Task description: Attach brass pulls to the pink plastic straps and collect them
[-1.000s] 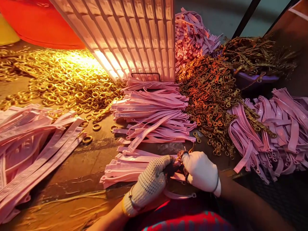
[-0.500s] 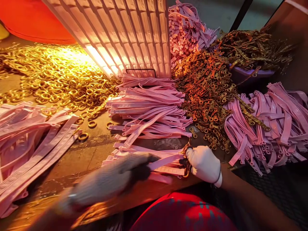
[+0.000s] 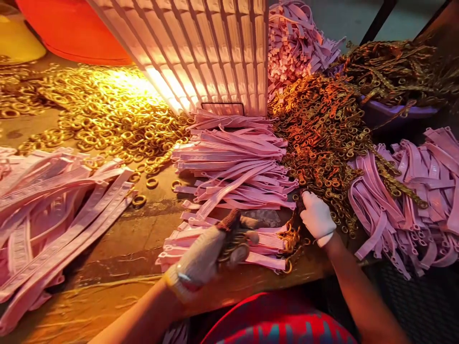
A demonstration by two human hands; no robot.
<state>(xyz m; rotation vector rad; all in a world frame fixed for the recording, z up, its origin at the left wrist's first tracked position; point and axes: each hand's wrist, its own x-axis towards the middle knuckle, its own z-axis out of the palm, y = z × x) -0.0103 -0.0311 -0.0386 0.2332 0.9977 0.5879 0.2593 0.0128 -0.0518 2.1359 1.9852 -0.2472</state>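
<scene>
My left hand (image 3: pixel 211 251), in a knit dotted glove, is curled over the near stack of pink plastic straps (image 3: pixel 261 248) at the table's front edge; what its fingers pinch is blurred. My right hand (image 3: pixel 316 216), in a white glove, is closed on the near edge of the heap of small brass chain clasps (image 3: pixel 322 134). A few clasps (image 3: pixel 292 239) lie loose between my hands on the strap stack.
A larger pile of pink straps (image 3: pixel 233 162) lies behind my hands. Gold rings (image 3: pixel 107 114) cover the left back. More pink straps lie at left (image 3: pixel 53 215) and right (image 3: pixel 412 191). A white ribbed panel (image 3: pixel 201 48) and an orange basin (image 3: pixel 71 28) stand behind.
My right hand moved from the strap stack up to the edge of the clasp heap. My left hand swung out left, then returned onto the near straps.
</scene>
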